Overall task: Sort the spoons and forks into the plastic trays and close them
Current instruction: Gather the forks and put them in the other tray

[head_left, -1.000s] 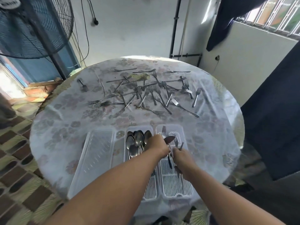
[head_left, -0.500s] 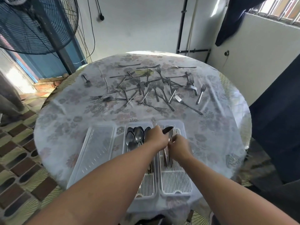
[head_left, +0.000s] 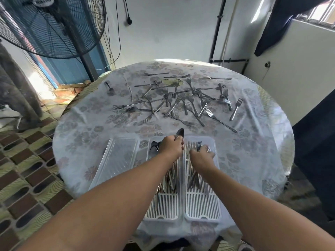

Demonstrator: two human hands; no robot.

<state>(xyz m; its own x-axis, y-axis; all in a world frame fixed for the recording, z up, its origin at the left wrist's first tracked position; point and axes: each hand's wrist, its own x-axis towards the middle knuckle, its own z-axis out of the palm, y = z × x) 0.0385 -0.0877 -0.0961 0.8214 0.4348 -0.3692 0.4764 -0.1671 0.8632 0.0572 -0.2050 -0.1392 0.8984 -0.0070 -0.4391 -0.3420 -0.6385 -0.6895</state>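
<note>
While the round worktop carries everything, its far half is strewn with loose forks, leaving a bare band of cloth between them and the trays. Near the front edge, a clear lid lies left of the spoon tray, which touches the fork tray. Left hand grips a spoon over the spoon tray's far rim; right hand, fingers curled, holds forks inside the fork tray.

Daylight pours from the window on my upper right and the doorway at left, glaring on the table at its far edge. My forearms blur slightly; the wide lens bends the picture's edges.
</note>
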